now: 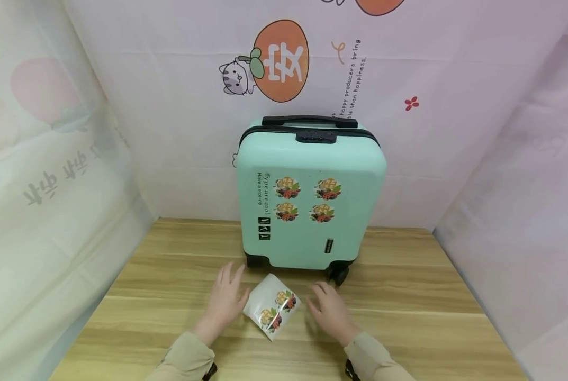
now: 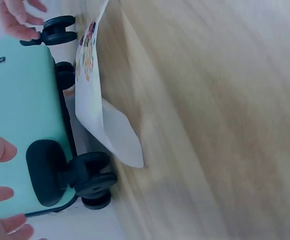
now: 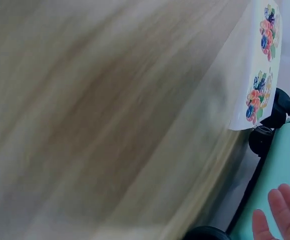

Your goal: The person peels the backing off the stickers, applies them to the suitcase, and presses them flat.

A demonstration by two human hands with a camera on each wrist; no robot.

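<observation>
Between my two hands lies a white sticker sheet point(image 1: 264, 296) with two colourful fruit stickers on its right part; its edges curl up off the table in the left wrist view. My left hand point(image 1: 224, 299) is just left of the sheet, fingers spread and holding nothing. To the sheet's right, my right hand point(image 1: 330, 311) has loosely bent fingers with nothing in them. Behind both hands stands an upright mint-green suitcase point(image 1: 307, 246). Several fruit stickers point(image 1: 322, 213) like those on the sheet are on its front.
The suitcase has black wheels point(image 1: 338, 273) on the wooden table point(image 1: 398, 317) and a black top handle point(image 1: 309, 121). Close behind it hangs a printed cloth backdrop point(image 1: 179, 106), with more cloth along both sides.
</observation>
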